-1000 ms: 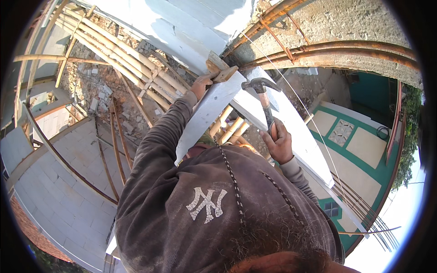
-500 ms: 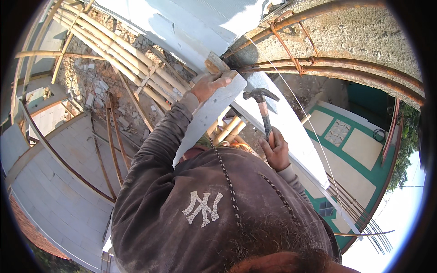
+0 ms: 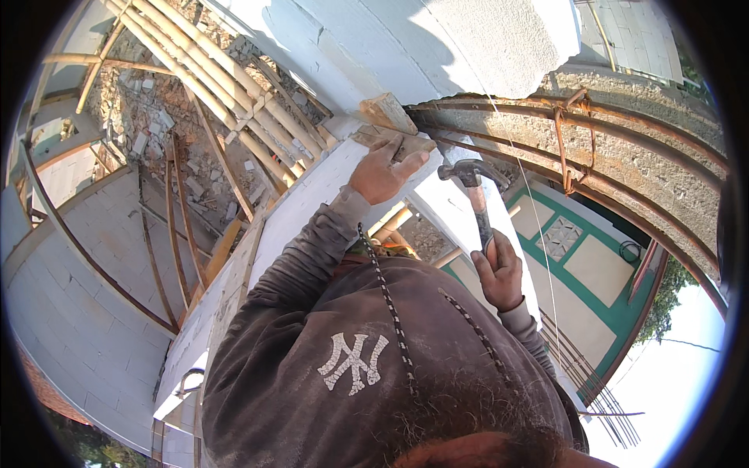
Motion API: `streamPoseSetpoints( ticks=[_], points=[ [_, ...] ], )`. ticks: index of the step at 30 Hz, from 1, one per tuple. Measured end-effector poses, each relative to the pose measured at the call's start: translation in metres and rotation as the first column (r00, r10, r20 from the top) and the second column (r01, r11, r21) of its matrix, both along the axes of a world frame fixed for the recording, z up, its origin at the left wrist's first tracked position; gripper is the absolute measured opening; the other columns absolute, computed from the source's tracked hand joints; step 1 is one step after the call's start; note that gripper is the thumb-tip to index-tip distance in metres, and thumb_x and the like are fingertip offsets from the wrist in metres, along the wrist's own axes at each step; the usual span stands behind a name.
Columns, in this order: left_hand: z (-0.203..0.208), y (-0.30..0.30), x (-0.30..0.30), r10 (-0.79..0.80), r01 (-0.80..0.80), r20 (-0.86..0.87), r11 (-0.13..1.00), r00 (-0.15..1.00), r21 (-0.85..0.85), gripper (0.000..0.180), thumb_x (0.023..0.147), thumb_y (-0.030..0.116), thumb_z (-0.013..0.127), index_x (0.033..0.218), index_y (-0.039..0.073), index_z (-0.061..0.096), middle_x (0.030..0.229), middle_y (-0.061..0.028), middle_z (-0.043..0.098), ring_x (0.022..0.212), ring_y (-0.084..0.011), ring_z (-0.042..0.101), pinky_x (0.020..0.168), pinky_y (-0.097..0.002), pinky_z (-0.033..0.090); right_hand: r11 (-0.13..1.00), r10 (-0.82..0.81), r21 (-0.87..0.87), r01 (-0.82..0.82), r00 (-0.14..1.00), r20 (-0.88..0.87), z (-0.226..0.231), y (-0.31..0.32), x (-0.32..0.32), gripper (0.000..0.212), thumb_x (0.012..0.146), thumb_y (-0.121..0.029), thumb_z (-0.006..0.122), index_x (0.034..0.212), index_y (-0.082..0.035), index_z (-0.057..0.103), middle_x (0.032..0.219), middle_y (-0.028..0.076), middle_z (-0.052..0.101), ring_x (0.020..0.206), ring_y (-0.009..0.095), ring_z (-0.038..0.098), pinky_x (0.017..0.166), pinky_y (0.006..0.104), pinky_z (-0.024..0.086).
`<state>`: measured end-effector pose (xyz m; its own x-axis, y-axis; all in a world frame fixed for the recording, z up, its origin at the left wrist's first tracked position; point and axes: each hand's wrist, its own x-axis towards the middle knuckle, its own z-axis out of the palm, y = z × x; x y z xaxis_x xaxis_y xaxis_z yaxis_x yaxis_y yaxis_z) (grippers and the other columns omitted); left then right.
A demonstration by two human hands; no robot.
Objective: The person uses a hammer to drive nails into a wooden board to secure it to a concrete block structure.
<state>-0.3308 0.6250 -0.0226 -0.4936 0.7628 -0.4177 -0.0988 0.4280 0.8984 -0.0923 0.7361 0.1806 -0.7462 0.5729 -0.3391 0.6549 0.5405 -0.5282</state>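
My left hand (image 3: pixel 381 173) is closed over the end of a wooden board (image 3: pixel 417 146), thumb along its top and fingers partly hidden over the far side. A short wood block (image 3: pixel 388 111) lies just beyond, by the corner of the white wall (image 3: pixel 343 54). My right hand (image 3: pixel 499 269) grips a claw hammer (image 3: pixel 477 199) low on its handle, its head up and close to the board's end. A white panel (image 3: pixel 449 204) slopes down behind the hammer.
Bamboo poles (image 3: pixel 211 70) lie over rubble (image 3: pixel 160 129) at the left. Rusty reinforcing bars (image 3: pixel 624 129) run along a rough concrete beam (image 3: pixel 647 109) at the right. A thin string (image 3: pixel 538 234) crosses near the hammer. A green-and-cream building (image 3: pixel 597 269) stands below right.
The view has shifted. My left hand has turned with the board, whose wooden top now shows more. The hammer stays in my right hand, its head close to the board's end.
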Motion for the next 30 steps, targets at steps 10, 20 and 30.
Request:
streamPoseSetpoints(
  ticks=[10, 20, 30],
  points=[
    [0.010, -0.013, 0.003, 0.098, -0.084, -0.083, 0.984, 0.992, 0.159, 0.098, 0.090, 0.059, 0.071, 0.138, -0.023, 0.049, 0.140, -0.0417, 0.054, 0.139, -0.0484, 0.050, 0.117, -0.0453, 0.040, 0.997, 0.071, 0.000, -0.071, 0.997, 0.039, 0.012, 0.007, -0.024, 0.049, 0.091, -0.012, 0.076, 0.134, 0.005, 0.058, 0.101, 0.022, 0.072, 0.085, 0.034, 0.074, 0.077, 0.0402, 0.057],
    [-0.003, -0.007, -0.006, 0.116, -0.114, -0.003, 0.979, 0.993, 0.170, 0.092, 0.089, 0.055, 0.075, 0.136, -0.021, 0.053, 0.134, -0.0379, 0.061, 0.131, -0.0446, 0.059, 0.112, -0.0428, 0.045, 0.989, 0.140, 0.040, -0.140, 0.990, 0.014, 0.017, 0.008, -0.037, 0.048, 0.091, -0.012, 0.076, 0.132, 0.005, 0.059, 0.101, 0.024, 0.071, 0.084, 0.035, 0.074, 0.075, 0.0413, 0.057],
    [-0.015, -0.008, -0.014, 0.047, -0.050, 0.020, 0.988, 0.999, 0.149, 0.087, 0.088, 0.055, 0.077, 0.134, -0.016, 0.058, 0.129, -0.0334, 0.066, 0.123, -0.0416, 0.065, 0.106, -0.0436, 0.050, 0.994, 0.110, -0.031, -0.109, 0.993, 0.043, 0.010, 0.006, -0.059, 0.046, 0.094, -0.009, 0.069, 0.135, 0.007, 0.057, 0.107, 0.025, 0.071, 0.094, 0.035, 0.073, 0.085, 0.0396, 0.056]
  ],
)
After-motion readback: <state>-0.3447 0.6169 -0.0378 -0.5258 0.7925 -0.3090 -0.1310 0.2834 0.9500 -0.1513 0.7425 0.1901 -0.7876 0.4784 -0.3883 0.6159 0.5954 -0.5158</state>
